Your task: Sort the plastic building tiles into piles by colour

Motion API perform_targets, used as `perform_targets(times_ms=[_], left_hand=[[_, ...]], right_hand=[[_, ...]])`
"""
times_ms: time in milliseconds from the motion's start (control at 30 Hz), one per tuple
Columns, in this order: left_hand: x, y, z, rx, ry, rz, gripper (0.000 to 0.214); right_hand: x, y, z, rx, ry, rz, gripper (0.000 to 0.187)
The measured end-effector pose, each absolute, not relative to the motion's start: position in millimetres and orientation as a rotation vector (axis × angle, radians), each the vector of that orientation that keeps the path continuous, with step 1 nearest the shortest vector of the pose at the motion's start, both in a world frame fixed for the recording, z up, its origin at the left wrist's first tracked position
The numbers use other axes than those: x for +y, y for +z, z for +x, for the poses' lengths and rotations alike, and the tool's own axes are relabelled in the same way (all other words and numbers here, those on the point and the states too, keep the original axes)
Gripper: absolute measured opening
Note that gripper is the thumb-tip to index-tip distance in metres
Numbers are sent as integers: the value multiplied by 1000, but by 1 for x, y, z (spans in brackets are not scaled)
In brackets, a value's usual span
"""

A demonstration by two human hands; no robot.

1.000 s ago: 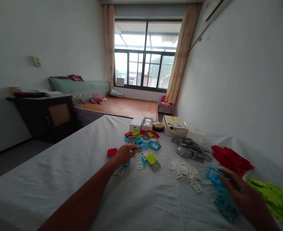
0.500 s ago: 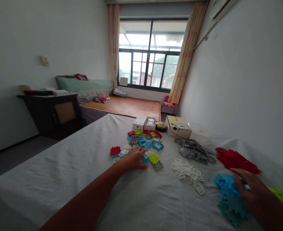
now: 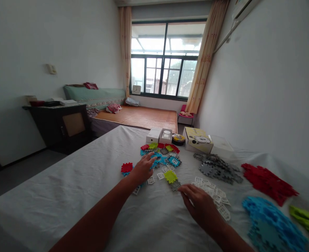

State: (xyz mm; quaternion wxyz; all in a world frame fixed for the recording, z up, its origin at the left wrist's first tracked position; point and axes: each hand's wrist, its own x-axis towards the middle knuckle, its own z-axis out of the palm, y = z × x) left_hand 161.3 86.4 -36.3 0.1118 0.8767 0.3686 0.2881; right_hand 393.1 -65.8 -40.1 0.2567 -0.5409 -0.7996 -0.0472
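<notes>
My left hand [image 3: 143,169] reaches over a group of connector tiles, fingers extended and slightly apart, with the tips at blue tiles [image 3: 158,159]. It partly hides the pieces beneath it. A red tile [image 3: 127,167] lies left of it. My right hand [image 3: 196,199] has its fingers drawn together, the tips at the corner of a grey tile [image 3: 174,186]; whether something is pinched there I cannot make out. Against that grey tile lies a lime-green tile [image 3: 170,176]. White window-shaped pieces [image 3: 160,175] lie between the hands, and a pile of white pieces [image 3: 224,212] is partly behind my right hand.
Along the right lie piles of grey tiles [image 3: 217,169], red tiles [image 3: 268,182], blue tiles [image 3: 272,224] and lime-green tiles [image 3: 306,220]. At the back stand white boxes [image 3: 153,135], a round tin [image 3: 178,139] and a yellow box [image 3: 198,140]. A pale cloth [image 3: 91,178] covers the surface.
My right hand has left the blue pile and moved left to the grey tile. My left hand has shifted slightly away from me. Blue pieces beside its fingers no longer show there.
</notes>
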Motion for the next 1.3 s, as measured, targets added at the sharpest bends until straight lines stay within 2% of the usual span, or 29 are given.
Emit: perform_targets(times_ms=[100,300,467,533,667,833,1000,1167,1300], left_hand=[[80,-26,164,1004,776,2349,56],[48,-19,182,488,421,2130,64],[27,-26,201,275,328,2017,62],[25,-27,203,267,304,2037,57],[32,-30,199,378,322,2062,52],[48,-39,195,536,474,2075,36],[53,-40,194,597,554,2148,28],[49,-39,199,517,705,2515,28],[45,-46,203,531,525,2835,34]], right_hand=[[-67,-57,397,-2139,-77,-1446,25],[-68,-62,400,-2053,55,-1302,36],[-72,-53,390,-2168,-36,-1152,18],[-73,-49,390,-2174,-48,-1163,19],[-68,-35,420,-2055,-119,-1394,24],[-74,-19,524,-1656,-260,-1860,28],[-100,-22,607,-1490,-231,-2301,27],[-105,-32,609,-1511,-439,-2400,27],[-86,-36,583,-1584,-580,-2241,31]])
